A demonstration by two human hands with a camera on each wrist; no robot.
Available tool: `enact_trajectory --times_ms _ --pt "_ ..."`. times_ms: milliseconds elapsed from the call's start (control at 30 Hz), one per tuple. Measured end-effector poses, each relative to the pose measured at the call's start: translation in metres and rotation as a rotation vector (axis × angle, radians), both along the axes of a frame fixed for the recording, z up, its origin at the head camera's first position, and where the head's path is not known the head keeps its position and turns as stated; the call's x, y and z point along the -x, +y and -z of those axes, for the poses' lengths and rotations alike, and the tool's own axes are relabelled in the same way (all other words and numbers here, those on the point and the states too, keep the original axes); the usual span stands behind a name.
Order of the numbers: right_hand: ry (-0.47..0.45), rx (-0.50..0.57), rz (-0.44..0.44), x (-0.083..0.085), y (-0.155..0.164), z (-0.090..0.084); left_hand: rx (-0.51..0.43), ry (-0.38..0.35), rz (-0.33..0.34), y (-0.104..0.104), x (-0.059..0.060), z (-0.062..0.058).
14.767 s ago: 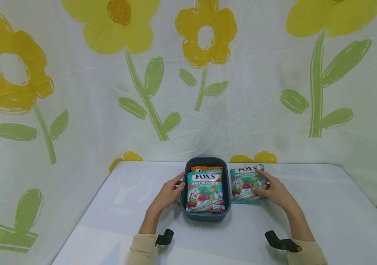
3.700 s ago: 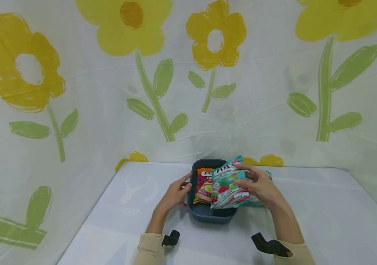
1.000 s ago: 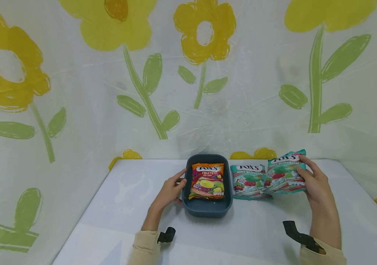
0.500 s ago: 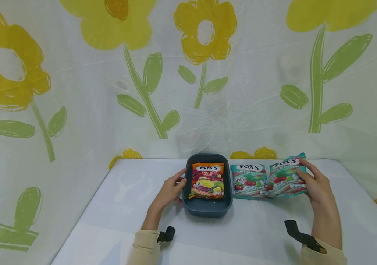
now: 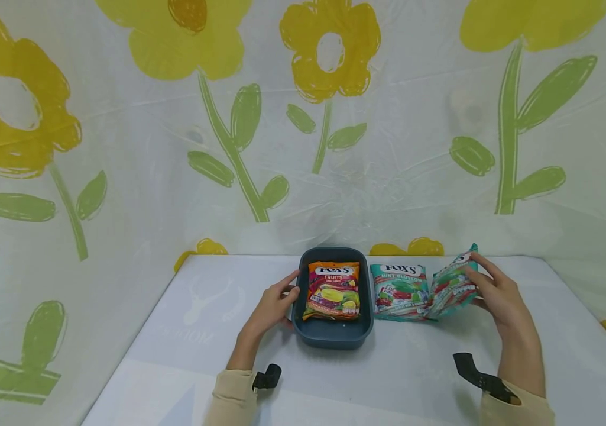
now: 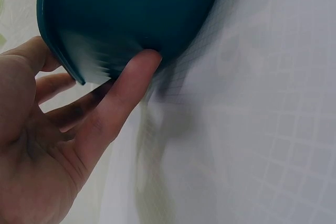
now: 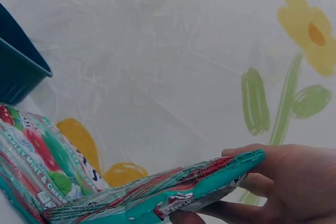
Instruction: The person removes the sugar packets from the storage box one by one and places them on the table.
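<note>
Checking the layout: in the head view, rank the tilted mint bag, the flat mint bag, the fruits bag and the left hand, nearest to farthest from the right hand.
1. Tilted mint bag, held in the right hand.
2. Flat mint bag, just left of it.
3. Fruits bag, inside the tub.
4. Left hand, at the tub's far side.

The tilted mint bag (image 5: pixel 454 284) covers the right edge of the flat mint bag (image 5: pixel 399 291), its own print is too turned to read, and the left wrist view cuts off the blue tray (image 6: pixel 131 14).
</note>
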State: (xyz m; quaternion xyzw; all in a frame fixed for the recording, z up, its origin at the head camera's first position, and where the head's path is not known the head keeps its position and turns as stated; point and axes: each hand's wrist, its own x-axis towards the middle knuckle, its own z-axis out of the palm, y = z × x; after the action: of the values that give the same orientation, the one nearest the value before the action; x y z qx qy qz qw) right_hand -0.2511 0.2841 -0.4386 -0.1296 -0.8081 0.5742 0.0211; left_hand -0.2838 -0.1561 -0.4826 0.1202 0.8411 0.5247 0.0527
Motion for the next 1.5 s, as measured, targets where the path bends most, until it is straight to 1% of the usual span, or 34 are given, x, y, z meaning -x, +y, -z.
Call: enact_trajectory --times_ms 133,267,367,500,600,700,767,833,900,1033,1167,1500 --pt "0.043 -0.037 -0.042 -0.001 -0.002 0.000 -0.002 0.004 0.002 0.000 0.000 0.001" --pt "0.053 -0.015 -0.055 0.000 -0.004 0.001 -0.006 -0.001 -0.001 0.000 0.000 0.003" --pt "0.036 0.001 -0.035 -0.001 -0.005 0.000 -0.006 -0.004 -0.003 0.000 0.000 0.004" --pt "0.016 -0.018 0.029 -0.002 -0.005 -0.002 -0.007 -0.007 -0.005 0.000 -0.001 0.004" --pt "0.027 -0.108 0.034 -0.003 -0.003 -0.001 -0.007 -0.004 -0.005 0.000 -0.001 0.003" --pt "0.013 -0.290 0.016 -0.003 -0.001 0.002 -0.004 0.000 -0.002 0.000 -0.001 0.002" --pt "-0.018 -0.398 0.013 -0.002 -0.001 0.004 -0.001 0.002 0.000 0.000 -0.002 0.002" --pt "-0.056 -0.472 0.015 -0.001 -0.001 0.005 -0.002 0.000 0.001 0.000 -0.001 0.002" --pt "-0.080 -0.500 0.011 -0.001 -0.001 0.006 -0.004 0.001 0.002 0.000 -0.001 0.002" --pt "-0.115 -0.534 -0.013 -0.002 0.001 0.006 -0.007 0.005 0.002 0.000 0.000 0.001" --pt "-0.162 -0.535 -0.026 -0.004 0.004 0.008 -0.002 0.000 -0.001 0.000 0.000 0.001" --pt "-0.196 -0.496 0.012 -0.002 0.006 0.016 -0.004 -0.011 -0.003 0.000 0.000 0.000"
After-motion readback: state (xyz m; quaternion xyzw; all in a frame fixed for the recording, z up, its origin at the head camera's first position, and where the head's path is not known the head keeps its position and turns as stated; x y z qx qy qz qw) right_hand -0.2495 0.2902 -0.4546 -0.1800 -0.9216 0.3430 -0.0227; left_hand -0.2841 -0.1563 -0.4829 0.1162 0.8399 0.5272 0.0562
